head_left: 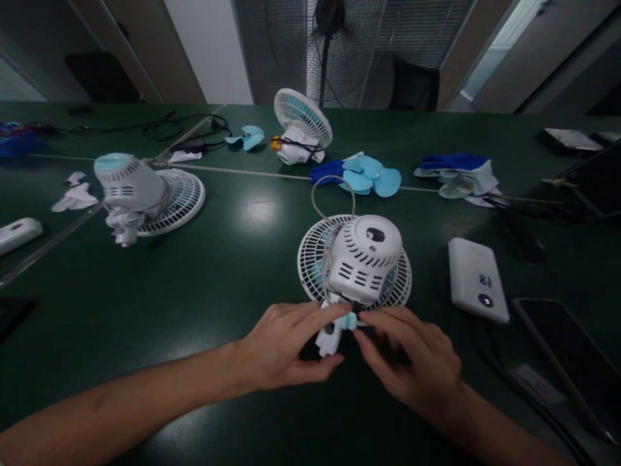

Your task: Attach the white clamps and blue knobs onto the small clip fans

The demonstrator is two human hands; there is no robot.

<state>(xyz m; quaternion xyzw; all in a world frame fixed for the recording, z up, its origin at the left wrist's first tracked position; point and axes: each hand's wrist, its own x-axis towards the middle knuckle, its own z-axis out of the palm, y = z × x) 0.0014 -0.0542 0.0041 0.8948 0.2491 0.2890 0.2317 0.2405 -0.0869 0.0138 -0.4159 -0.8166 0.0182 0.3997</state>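
A small white clip fan (367, 255) lies grille-down on the dark green table in front of me, its vented motor housing facing up. Its white neck joint (331, 336) points toward me, with a light blue knob (348, 321) at its side. My left hand (291, 343) is closed around the neck joint, thumb below and fingers above. The fingertips of my right hand (417, 356) pinch the light blue knob from the right. A thin pale cable (317, 200) loops up behind the housing.
Another fan (136, 188) lies grille-down at left, and a third (303, 126) stands at the back. Blue fan blades (371, 176) and gloves (456, 169) lie beyond my fan. On the right are a white power bank (478, 279) and a phone (567, 362).
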